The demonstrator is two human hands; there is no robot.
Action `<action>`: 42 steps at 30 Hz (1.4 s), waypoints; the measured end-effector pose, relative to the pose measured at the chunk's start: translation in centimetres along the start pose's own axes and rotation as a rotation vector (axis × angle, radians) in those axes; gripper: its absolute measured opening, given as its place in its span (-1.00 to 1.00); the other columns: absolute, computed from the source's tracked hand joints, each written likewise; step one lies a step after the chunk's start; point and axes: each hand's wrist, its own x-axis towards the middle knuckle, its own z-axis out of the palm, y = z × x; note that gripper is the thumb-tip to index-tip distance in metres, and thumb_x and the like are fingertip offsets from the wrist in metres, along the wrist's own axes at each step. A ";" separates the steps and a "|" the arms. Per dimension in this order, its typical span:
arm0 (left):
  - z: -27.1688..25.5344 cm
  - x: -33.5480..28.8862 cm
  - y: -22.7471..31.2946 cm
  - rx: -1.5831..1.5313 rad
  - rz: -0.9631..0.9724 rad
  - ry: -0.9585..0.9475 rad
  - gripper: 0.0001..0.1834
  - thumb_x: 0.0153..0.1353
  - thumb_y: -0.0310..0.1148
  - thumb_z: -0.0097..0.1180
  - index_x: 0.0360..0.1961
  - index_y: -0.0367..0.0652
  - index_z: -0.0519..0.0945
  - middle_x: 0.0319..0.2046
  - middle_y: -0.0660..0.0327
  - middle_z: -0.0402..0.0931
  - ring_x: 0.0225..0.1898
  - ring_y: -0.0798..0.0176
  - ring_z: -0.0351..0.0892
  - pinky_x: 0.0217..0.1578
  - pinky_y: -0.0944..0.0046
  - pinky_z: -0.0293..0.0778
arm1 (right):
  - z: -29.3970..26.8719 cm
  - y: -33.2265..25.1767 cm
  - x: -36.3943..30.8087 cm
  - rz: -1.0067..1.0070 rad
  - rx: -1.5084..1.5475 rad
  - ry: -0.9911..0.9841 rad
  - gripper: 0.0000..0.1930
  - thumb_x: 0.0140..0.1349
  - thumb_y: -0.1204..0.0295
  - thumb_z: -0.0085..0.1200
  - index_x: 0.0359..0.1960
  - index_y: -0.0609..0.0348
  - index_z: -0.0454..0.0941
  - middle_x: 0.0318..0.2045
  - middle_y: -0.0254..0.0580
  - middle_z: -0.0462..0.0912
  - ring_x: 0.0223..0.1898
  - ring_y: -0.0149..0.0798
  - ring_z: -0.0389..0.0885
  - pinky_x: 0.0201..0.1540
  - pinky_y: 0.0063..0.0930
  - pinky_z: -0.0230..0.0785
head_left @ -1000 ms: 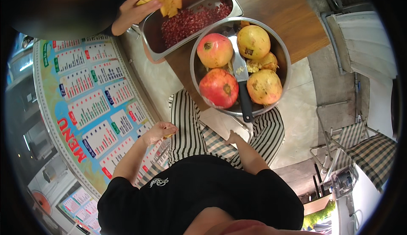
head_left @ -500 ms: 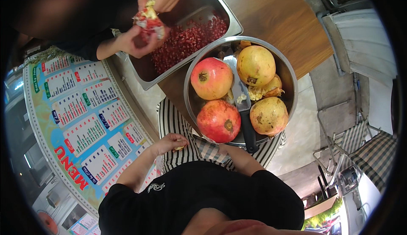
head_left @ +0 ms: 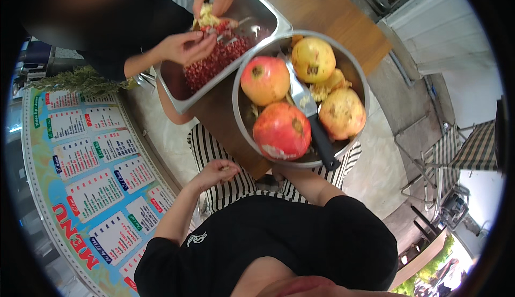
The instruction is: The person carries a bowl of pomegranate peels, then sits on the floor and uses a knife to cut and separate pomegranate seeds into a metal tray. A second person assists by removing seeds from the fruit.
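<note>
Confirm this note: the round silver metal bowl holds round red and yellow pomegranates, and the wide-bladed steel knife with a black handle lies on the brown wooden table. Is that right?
Not quite: the knife is not on the wooden table. The head view shows it lying in the metal bowl, between the pomegranates. The rest of the note stands.

A smooth brown wood-grain tabletop (head_left: 346, 21) with a curved right edge — the supporting surface. Across its left side lies a rectangular stainless-steel pan (head_left: 257, 8); a round, deep stainless-steel bowl (head_left: 350, 68) overlaps its near end — the bowl's base hidden.
</note>
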 end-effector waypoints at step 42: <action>3.7 4.7 5.4 -0.012 0.780 0.057 -0.70 0.17 -0.43 0.05 -0.05 -0.21 0.46 -0.40 0.40 0.45 -0.43 0.57 0.36 -0.45 0.53 0.33 | -1.8 -6.0 -25.5 -1.248 2.078 0.879 -0.56 0.14 0.47 -0.10 0.06 0.45 0.25 0.03 0.17 0.40 0.07 0.10 0.41 -0.08 -0.18 0.51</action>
